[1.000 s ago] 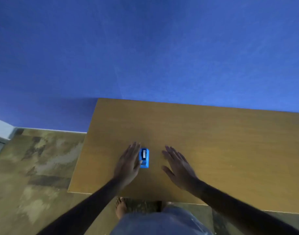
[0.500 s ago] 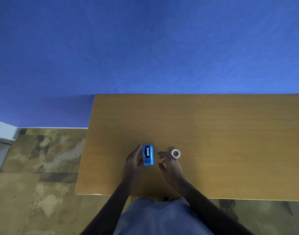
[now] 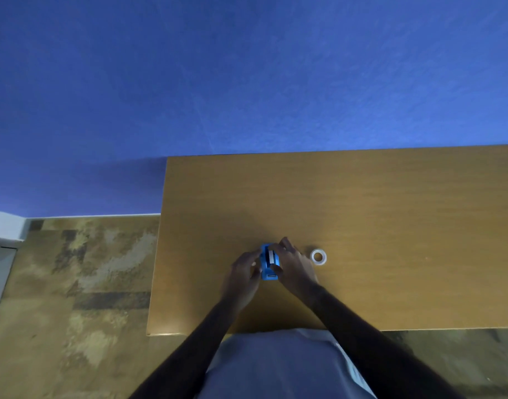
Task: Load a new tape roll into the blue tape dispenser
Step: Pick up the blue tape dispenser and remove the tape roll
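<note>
A small blue tape dispenser (image 3: pixel 267 263) stands on the wooden table (image 3: pixel 362 211), a white strip showing in its top. My left hand (image 3: pixel 242 273) presses against its left side. My right hand (image 3: pixel 293 266) wraps its right side, fingers curled over the top. Both hands grip the dispenser between them. A white tape roll (image 3: pixel 319 257) lies flat on the table just right of my right hand, untouched.
The table's left edge (image 3: pixel 158 254) and near edge (image 3: pixel 419 329) border a mottled brown floor (image 3: pixel 74 283). A blue wall (image 3: pixel 247 82) rises behind the table. My grey shirt (image 3: pixel 281 367) fills the bottom centre.
Both hands have closed in from either side onto the dispenser. The view has shifted, and the tape roll beside my right hand is uncovered.
</note>
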A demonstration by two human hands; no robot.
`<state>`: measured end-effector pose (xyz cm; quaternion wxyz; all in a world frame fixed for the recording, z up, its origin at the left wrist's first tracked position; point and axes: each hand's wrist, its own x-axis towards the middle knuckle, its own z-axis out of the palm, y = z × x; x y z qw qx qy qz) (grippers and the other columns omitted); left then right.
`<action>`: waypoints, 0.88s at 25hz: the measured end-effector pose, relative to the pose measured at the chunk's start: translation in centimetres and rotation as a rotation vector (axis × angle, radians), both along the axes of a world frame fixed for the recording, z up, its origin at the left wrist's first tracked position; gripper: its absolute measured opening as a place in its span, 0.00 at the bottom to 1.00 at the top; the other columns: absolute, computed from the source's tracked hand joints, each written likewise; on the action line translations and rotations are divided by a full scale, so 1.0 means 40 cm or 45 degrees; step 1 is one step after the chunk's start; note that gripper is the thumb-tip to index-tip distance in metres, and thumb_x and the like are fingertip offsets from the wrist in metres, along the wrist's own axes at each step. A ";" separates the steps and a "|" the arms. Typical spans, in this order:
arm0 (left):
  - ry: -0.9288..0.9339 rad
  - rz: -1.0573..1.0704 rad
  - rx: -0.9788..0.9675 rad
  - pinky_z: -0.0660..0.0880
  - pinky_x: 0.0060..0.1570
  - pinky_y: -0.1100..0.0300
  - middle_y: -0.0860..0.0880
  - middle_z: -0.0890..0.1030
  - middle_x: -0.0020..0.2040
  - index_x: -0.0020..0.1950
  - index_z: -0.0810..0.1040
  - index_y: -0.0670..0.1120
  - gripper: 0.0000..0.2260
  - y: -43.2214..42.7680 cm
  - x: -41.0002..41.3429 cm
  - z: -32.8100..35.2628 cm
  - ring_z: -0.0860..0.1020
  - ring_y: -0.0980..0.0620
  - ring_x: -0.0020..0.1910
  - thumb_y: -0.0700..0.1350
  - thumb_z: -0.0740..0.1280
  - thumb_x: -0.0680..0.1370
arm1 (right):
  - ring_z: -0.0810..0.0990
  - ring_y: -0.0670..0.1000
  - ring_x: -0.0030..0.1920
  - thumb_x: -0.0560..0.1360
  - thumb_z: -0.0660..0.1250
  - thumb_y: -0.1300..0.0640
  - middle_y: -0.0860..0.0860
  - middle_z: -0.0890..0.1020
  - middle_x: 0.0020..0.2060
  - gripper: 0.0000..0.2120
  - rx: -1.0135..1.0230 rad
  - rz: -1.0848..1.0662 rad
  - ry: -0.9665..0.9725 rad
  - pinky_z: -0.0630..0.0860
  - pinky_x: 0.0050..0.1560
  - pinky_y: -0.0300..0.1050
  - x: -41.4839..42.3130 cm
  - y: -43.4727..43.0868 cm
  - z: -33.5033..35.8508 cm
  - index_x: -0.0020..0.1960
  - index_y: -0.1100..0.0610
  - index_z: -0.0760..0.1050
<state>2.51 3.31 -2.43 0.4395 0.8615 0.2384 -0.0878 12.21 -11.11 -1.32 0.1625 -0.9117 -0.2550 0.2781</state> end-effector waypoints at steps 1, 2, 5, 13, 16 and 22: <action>-0.004 -0.023 0.014 0.79 0.67 0.48 0.46 0.84 0.68 0.75 0.79 0.43 0.21 0.006 0.002 -0.003 0.83 0.46 0.64 0.35 0.70 0.81 | 0.84 0.60 0.60 0.79 0.74 0.58 0.50 0.75 0.64 0.21 -0.013 0.007 -0.010 0.85 0.48 0.61 0.002 0.002 -0.001 0.69 0.49 0.75; -0.010 -0.045 0.029 0.78 0.67 0.49 0.46 0.84 0.67 0.75 0.79 0.44 0.21 0.010 0.003 -0.004 0.83 0.46 0.64 0.35 0.70 0.81 | 0.84 0.60 0.61 0.79 0.74 0.57 0.50 0.74 0.65 0.21 -0.026 0.018 -0.023 0.85 0.48 0.61 0.004 0.003 -0.002 0.70 0.49 0.75; -0.010 -0.070 0.034 0.78 0.68 0.49 0.46 0.84 0.68 0.74 0.80 0.44 0.20 0.023 0.001 -0.003 0.82 0.46 0.65 0.36 0.70 0.82 | 0.83 0.58 0.63 0.80 0.75 0.55 0.50 0.74 0.66 0.22 -0.049 0.048 -0.038 0.86 0.50 0.60 0.009 0.006 -0.007 0.72 0.49 0.75; -0.073 -0.023 0.021 0.79 0.61 0.52 0.48 0.86 0.62 0.68 0.84 0.46 0.16 0.032 -0.011 -0.009 0.84 0.48 0.60 0.36 0.71 0.80 | 0.83 0.58 0.63 0.80 0.75 0.55 0.51 0.75 0.66 0.22 0.045 0.027 -0.028 0.85 0.51 0.60 0.014 0.000 -0.013 0.72 0.51 0.75; -0.082 0.021 -0.039 0.80 0.61 0.50 0.48 0.86 0.62 0.68 0.84 0.45 0.16 0.023 -0.007 -0.003 0.85 0.48 0.59 0.36 0.72 0.80 | 0.84 0.58 0.61 0.80 0.76 0.55 0.50 0.76 0.64 0.21 0.130 0.004 -0.029 0.85 0.49 0.62 0.002 0.003 -0.005 0.70 0.50 0.75; -0.109 0.201 -0.514 0.84 0.54 0.50 0.52 0.90 0.55 0.60 0.87 0.51 0.14 0.012 0.004 0.049 0.88 0.53 0.54 0.48 0.73 0.76 | 0.88 0.51 0.51 0.76 0.80 0.55 0.46 0.86 0.55 0.15 0.514 -0.317 0.148 0.85 0.47 0.57 -0.034 -0.005 0.048 0.59 0.47 0.80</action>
